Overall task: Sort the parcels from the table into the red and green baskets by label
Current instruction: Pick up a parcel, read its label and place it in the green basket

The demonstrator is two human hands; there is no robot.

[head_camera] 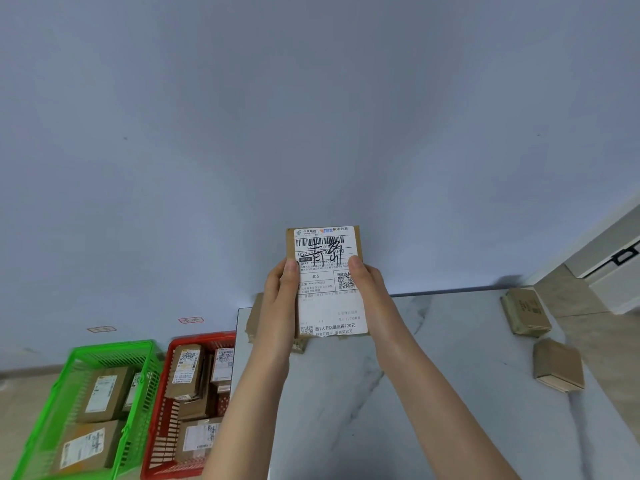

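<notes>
Gripping the parcel (327, 306) by its side edges, the left hand (280, 299) and right hand (374, 292) hold it upright above the table (433, 375), label facing the person, presumably for reading. The red basket (204, 337) and green basket (110, 346) stand left of the table.

A brown parcel (323, 244) bears a white label (330, 292) with black print. Green basket (114, 351) left, red basket (204, 339) beside it. The table (433, 375) is white with grey veining.

A parcel-sorting room: labelled parcels (185, 370) in red basket (199, 338) and green basket (110, 345).
</notes>
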